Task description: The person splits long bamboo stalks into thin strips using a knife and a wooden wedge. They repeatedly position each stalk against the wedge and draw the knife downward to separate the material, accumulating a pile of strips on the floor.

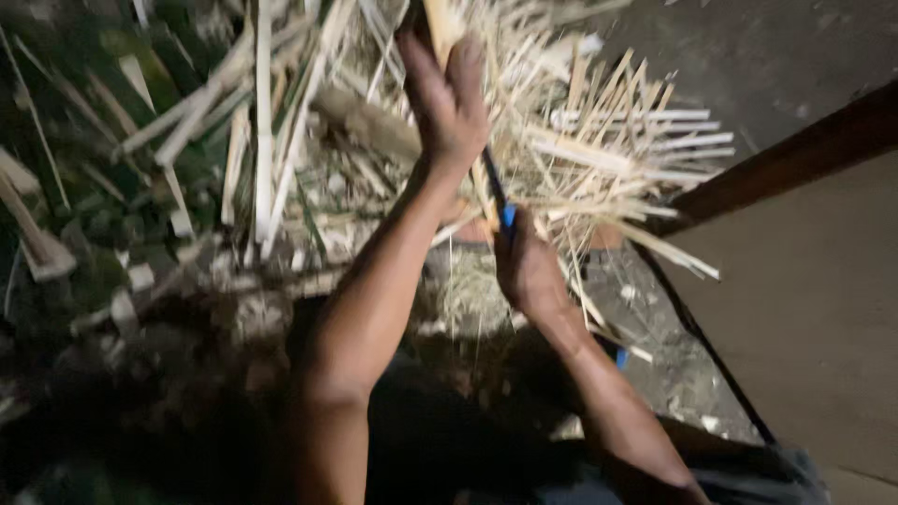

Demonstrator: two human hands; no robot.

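My left hand (447, 98) is raised at the top middle, fingers wrapped around a pale bamboo strip (440, 23) that runs up out of view. My right hand (526, 266) sits lower and to the right, closed on a knife with a blue handle (506, 217). Its dark blade (492, 178) slants up toward the strip just under my left hand. Where the blade meets the strip is hidden by my left wrist.
A heap of split bamboo slivers (617, 150) fans out behind the hands to the right. Longer bamboo pieces and green scraps (234, 131) cover the ground at left. A brown wooden board edge (795, 159) and a flat panel (814, 309) stand at right.
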